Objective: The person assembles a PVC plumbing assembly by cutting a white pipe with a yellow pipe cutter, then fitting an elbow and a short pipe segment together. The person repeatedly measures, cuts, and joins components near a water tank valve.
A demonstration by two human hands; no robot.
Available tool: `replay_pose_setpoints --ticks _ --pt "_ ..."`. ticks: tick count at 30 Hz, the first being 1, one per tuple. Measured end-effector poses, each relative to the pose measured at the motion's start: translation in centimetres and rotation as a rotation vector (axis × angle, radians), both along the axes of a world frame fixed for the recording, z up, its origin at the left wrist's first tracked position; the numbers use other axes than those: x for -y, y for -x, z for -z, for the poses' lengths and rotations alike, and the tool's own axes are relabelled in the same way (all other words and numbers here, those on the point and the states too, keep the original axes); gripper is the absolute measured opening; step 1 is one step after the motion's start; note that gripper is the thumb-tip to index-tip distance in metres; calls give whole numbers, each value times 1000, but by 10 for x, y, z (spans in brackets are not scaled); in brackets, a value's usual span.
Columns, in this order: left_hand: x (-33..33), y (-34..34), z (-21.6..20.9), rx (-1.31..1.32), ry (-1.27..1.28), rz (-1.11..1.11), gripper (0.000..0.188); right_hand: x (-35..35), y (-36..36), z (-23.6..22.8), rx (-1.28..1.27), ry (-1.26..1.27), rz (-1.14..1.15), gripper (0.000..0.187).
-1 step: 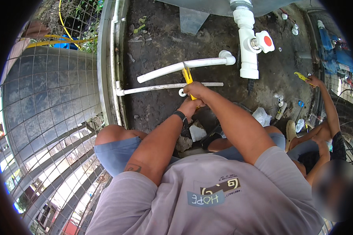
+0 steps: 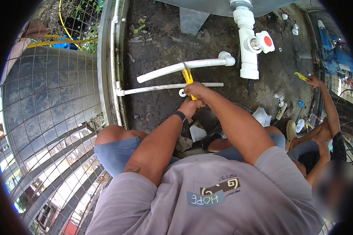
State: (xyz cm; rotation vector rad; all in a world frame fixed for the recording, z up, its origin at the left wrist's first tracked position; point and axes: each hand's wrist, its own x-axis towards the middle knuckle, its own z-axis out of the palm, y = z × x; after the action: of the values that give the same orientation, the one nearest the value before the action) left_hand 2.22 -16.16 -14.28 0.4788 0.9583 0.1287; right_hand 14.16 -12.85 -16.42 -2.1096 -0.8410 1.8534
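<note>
A yellow pipe cutter (image 2: 188,77) has its jaw at the middle of a long white plastic pipe (image 2: 161,72), which bends there. My right hand (image 2: 197,91) is closed round the cutter's handle. Just below it, my left hand (image 2: 190,107) is closed on the lower end of the handles, its fingers partly hidden. At the pipe's right end sits a white elbow fitting (image 2: 228,58). A thinner white pipe (image 2: 157,88) runs under the cutter, and a small white ring fitting (image 2: 182,93) lies beside my right hand.
A white valve (image 2: 248,47) with a red-centred knob hangs from a grey tank at the top. Wire fence (image 2: 51,102) stands at left. At right a co-worker's hand (image 2: 314,81) holds a yellow tool (image 2: 301,76). Stones (image 2: 197,132) and a plastic bag (image 2: 261,117) lie near my legs.
</note>
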Motion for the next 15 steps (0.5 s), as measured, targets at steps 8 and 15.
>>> replay_pose_setpoints --ticks 8,15 --pt "-2 2 1 -66 -102 29 16 -3 -1 -10 -151 100 201 19" --pt "-4 3 2 -84 -159 29 29 2 -3 2 -262 42 206 30"
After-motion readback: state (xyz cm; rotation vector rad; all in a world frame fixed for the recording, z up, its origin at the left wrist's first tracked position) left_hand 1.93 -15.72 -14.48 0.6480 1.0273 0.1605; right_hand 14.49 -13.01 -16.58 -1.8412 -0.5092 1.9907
